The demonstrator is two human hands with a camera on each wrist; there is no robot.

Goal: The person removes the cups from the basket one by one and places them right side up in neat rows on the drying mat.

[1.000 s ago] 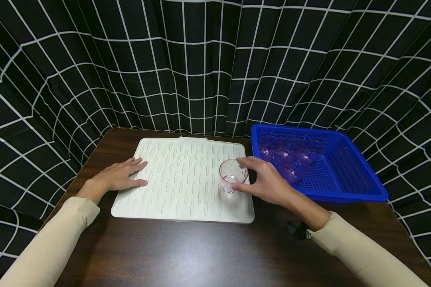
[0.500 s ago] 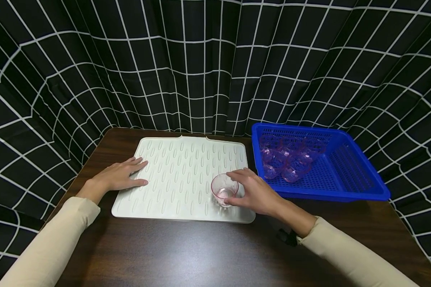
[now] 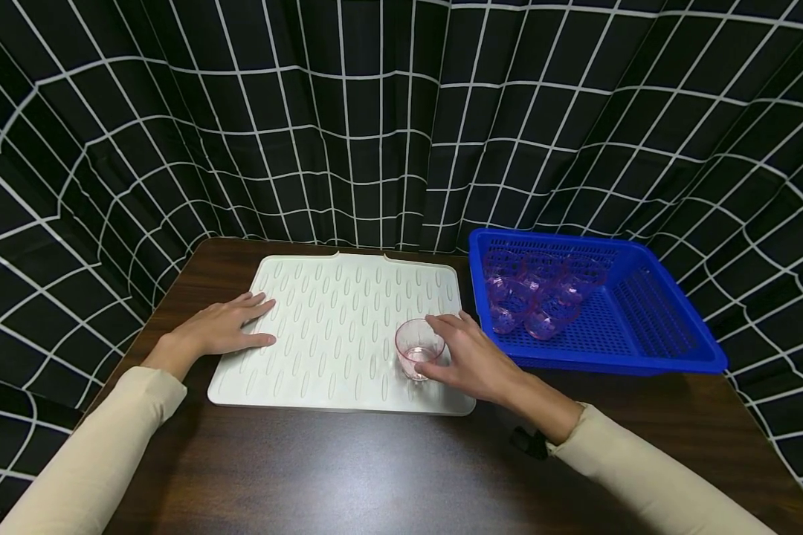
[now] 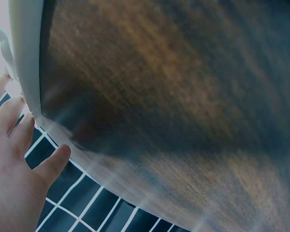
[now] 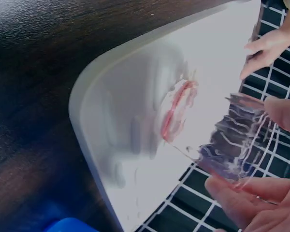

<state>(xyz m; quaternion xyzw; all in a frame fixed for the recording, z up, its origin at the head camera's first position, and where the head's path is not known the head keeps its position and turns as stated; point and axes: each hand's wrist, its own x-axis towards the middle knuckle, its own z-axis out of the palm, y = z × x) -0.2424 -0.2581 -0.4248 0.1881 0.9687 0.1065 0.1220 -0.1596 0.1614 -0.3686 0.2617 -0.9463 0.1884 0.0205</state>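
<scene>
A clear, pink-tinted cup [image 3: 410, 348] sits upright at the right front part of a white ribbed drying mat [image 3: 328, 327]. My right hand [image 3: 476, 365] holds it from the right, thumb in front and fingers behind near the rim. Seen from the right wrist, the same cup [image 5: 237, 140] lies between thumb and fingertips, its base close over the mat. Flat on the mat's left edge rests my left hand [image 3: 224, 328], fingers spread and nothing held. The left wrist view catches that hand [image 4: 14, 159] at its border, beside the mat edge.
A blue perforated basket [image 3: 669, 319] stands at the right, with several pink-tinted cups [image 3: 542, 323] grouped in its left half. Dark wood tabletop [image 3: 348, 468] extends in front of the mat. A black grid-patterned curtain [image 3: 348, 126] closes off the back and sides.
My right hand has carried the cup toward me and slightly left over the mat, then shifted it slightly back. The basket's cups are less covered by the hand now. My left hand has stayed put.
</scene>
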